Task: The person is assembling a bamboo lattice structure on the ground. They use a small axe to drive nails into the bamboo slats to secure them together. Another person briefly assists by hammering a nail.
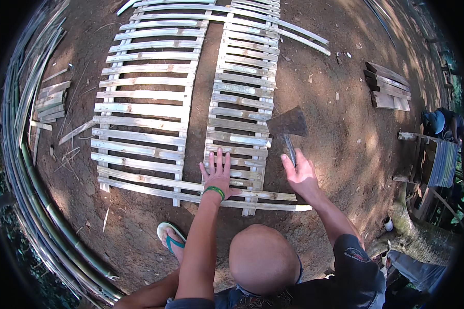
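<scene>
My left hand, with a green bracelet at the wrist, lies with fingers spread on the near end of a narrow bamboo slat panel. My right hand is closed around the handle of a hatchet. Its dark, broad blade hangs just right of the panel's edge, above the ground. To the left lies a wider bamboo slat panel, with pale split slats crossing its rails. Two long slats at the near end reach across both panels; the lower is a pale bamboo strip.
Long green bamboo poles curve along the left. Short bamboo pieces lie beside them. Wooden boards rest on the dirt at right, with a striped cloth farther off. My knee and sandalled foot are close below.
</scene>
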Tool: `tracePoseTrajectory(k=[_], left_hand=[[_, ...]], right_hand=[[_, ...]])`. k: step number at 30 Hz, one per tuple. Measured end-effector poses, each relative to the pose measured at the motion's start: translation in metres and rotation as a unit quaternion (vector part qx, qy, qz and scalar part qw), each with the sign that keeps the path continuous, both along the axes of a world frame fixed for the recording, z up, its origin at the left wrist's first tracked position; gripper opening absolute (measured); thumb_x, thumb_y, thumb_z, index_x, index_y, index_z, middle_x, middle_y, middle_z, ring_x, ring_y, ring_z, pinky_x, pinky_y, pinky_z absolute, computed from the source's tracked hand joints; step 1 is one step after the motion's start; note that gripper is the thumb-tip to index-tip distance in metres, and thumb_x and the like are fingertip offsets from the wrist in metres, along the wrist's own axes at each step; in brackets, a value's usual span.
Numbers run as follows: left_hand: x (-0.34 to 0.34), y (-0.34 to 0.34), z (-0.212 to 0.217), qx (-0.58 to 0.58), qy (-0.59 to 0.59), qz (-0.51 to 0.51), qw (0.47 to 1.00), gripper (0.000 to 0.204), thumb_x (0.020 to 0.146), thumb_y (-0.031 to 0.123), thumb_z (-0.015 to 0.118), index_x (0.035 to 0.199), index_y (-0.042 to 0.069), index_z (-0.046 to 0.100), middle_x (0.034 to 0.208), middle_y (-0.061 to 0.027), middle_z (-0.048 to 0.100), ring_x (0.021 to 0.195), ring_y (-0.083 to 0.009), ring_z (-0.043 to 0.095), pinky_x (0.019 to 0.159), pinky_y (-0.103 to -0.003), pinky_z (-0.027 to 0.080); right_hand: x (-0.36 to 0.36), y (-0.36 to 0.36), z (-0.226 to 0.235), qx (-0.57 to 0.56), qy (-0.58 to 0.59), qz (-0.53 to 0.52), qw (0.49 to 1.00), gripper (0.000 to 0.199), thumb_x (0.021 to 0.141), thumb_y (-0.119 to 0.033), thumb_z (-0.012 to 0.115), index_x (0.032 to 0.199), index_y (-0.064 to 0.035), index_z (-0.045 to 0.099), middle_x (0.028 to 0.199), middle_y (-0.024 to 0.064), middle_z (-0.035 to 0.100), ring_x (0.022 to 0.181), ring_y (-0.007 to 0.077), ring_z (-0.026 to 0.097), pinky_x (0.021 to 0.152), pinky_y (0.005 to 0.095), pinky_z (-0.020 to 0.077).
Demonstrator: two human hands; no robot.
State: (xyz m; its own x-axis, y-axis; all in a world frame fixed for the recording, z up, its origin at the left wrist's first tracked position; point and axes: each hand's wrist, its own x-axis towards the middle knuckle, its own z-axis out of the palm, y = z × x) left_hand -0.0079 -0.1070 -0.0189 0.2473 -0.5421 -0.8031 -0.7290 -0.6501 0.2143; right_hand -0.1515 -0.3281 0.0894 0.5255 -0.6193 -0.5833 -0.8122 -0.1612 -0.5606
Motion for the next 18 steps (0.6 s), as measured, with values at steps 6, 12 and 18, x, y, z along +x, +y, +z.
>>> tracePoseTrajectory(k=[6, 12, 18], left_hand=[[-0.002, -0.006, 0.004, 0.005, 0.019, -0.013, 1.0, 0.152, 0.065, 0.07, 0.088, 0.169, 0.009, -0.005, 0.176, -0.0205, -0.014, 0.161, -0.0457, -0.013, 0.121, -0.076, -0.001], [-0.004, 0.004, 0.003, -0.012, 0.004, 0.004, 1.0, 0.155, 0.061, 0.07, 0.089, 0.169, 0.01, -0.004, 0.176, -0.0194, -0.012, 0.161, -0.0453, -0.011, 0.122, -0.075, -0.001], [-0.004, 0.006, 0.002, -0.041, 0.005, 0.007, 0.999, 0.153, 0.061, 0.07, 0.09, 0.17, 0.011, -0.001, 0.177, -0.019, -0.011, 0.161, -0.0458, -0.009, 0.122, -0.075, -0.001]], right_hand=[[-0.055, 0.024, -0.032, 0.027, 0.102, 0.079, 0.991, 0.046, 0.103, -0.042, 0.062, 0.112, 0.0033, 0.059, 0.083, 0.0289, 0.069, 0.087, 0.0529, 0.068, 0.08, 0.058, 0.0512], [-0.017, -0.004, 0.006, 0.01, 0.026, -0.061, 0.998, 0.044, 0.105, -0.043, 0.061, 0.104, 0.0018, 0.061, 0.073, 0.021, 0.064, 0.07, 0.0376, 0.066, 0.069, 0.0488, 0.0506], [-0.044, 0.001, -0.047, -0.081, 0.032, -0.153, 0.984, 0.04, 0.105, -0.039, 0.062, 0.107, 0.0013, 0.062, 0.078, 0.0227, 0.068, 0.075, 0.0418, 0.069, 0.071, 0.0507, 0.0519]])
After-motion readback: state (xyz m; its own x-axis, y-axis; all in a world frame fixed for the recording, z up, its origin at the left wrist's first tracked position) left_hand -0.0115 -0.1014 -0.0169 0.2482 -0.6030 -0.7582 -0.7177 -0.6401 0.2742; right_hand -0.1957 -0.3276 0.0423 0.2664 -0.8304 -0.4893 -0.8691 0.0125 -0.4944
